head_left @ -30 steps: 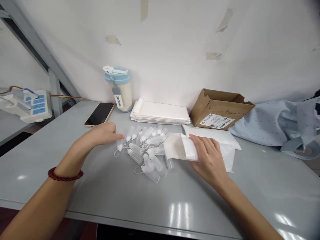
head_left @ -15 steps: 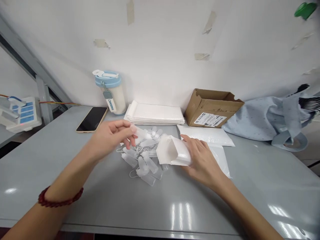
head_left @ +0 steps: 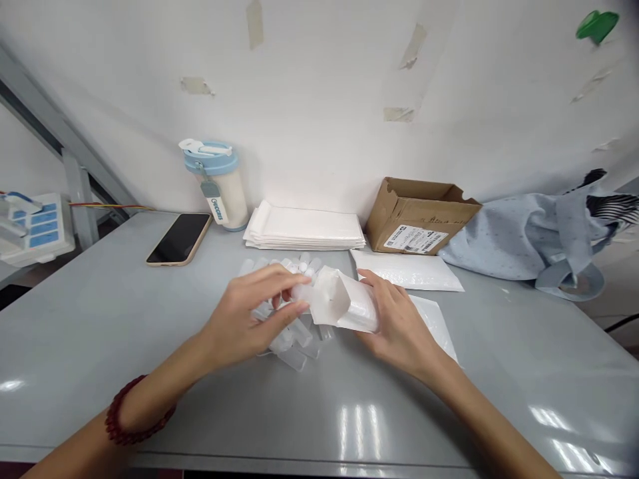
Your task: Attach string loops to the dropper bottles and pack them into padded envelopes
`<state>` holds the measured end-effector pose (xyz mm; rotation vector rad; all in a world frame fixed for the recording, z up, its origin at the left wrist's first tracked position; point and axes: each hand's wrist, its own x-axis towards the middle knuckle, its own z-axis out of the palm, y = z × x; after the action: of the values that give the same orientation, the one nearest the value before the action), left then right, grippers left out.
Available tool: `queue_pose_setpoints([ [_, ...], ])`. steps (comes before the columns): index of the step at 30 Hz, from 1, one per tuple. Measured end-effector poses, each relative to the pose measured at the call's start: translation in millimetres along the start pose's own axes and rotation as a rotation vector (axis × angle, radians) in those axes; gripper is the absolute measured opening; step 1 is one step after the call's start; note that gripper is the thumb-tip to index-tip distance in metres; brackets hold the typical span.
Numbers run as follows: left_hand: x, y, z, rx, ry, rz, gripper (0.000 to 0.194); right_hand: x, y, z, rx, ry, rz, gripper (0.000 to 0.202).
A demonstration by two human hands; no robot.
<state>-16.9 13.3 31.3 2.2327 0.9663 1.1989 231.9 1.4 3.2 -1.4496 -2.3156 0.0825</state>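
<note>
- Left fingers [head_left: 272, 285] of mine pinch a small translucent bottle [head_left: 302, 291]; its showing end points right, just beside the envelope's open mouth.
- Right fingers [head_left: 383, 291] wrap the white padded envelope [head_left: 360, 307], whose long axis runs sideways, mouth facing my left hand, the nearer one to that opening.
- Loose bottles [head_left: 292, 358] lie heaped on the counter [head_left: 239, 419] below my left hand.
- Beyond them sits a stack of envelopes [head_left: 309, 225], near a cardboard box [head_left: 424, 213].

Tumbler tag [head_left: 217, 209] lettered roughly "GUCCRES", blurred, carton label [head_left: 416, 239] and handwriting [head_left: 443, 220] illegible
</note>
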Motion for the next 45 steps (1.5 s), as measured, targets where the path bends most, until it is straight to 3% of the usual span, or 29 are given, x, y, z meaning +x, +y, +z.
queue_pose_setpoints([
  [5, -3, -4, 22.4, 0.001, -0.143, 0.201, 0.033, -3, -7, 0, 0.058, 0.010, -0.034, 0.061],
  [9, -4, -3, 25.2, 0.136, -0.042, 0.298, 0.029, -3, -5, -2, 0.064, 0.050, -0.027, 0.061],
  [13, 1, -8, 11.1, 0.294, 0.112, 0.101, 0.017, 0, 4, -7, 0.066, 0.166, 0.058, 0.059],
  [16, 5, -17, 1.9, 0.405, 0.039, -0.043, 0.015, 1, 7, -6, 0.058, 0.275, 0.088, 0.060],
  [18, 6, -22, -0.6, 0.449, -0.046, -0.091, 0.019, 0, 5, -3, 0.050, 0.255, 0.050, 0.060],
  [22, 5, -28, 1.8, 0.491, -0.153, -0.128, 0.025, 0, 1, 0, 0.048, 0.214, 0.032, 0.060],
  [26, 4, -33, 7.9, 0.489, -0.188, -0.162, 0.022, -1, 1, -2, 0.058, 0.209, 0.037, 0.059],
  [34, 6, -39, 11.1, 0.451, -0.169, -0.146, 0.017, -1, 1, -2, 0.064, 0.192, 0.026, 0.060],
  [37, 8, -35, 7.2, 0.414, -0.095, -0.123, 0.012, -1, 1, -2, 0.057, 0.182, 0.021, 0.059],
  [41, 7, -25, 0.6, 0.219, 0.001, -0.193, 0.011, -1, -1, -2, 0.046, 0.175, 0.020, 0.058],
  [45, 5, -13, -1.1, 0.056, -0.034, -0.228, 0.012, -1, -2, 1, 0.027, 0.144, -0.004, 0.059],
])
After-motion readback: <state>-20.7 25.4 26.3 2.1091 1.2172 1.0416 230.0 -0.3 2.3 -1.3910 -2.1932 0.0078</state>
